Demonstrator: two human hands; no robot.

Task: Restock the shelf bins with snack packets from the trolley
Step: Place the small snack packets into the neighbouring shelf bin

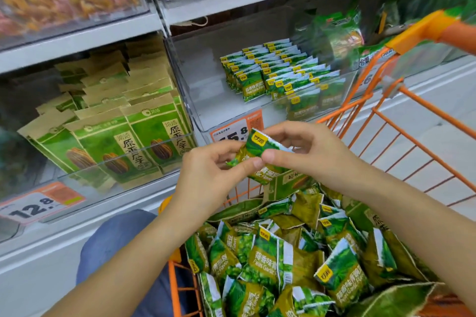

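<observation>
Heaping at five o'clock, nearest the camera, loose green packets (273,262) fill the orange trolley (412,147). They look light, soft and crinkly, with glossy film that is probably a little slippery; the flat crimped end seams seem the surest places to pinch, and squeezing the puffed middle could crush the peas inside.

Just above the heap, at centre, both hands hold a small clutch of packets (257,154). How many there are is unclear. The left hand (208,172) pinches their lower end between thumb and curled fingers. The right hand (306,147) pinches the upper part, thumb pressed on the front and fingers bent behind. Neither hand is spread wide.

Farther off, at twelve o'clock, a clear bin (203,100) holds neat upright rows (278,72) of the same packets on its right side, with bare floor on its left. At ten o'clock a neighbouring bin holds sunflower-seed bags (113,134).
</observation>
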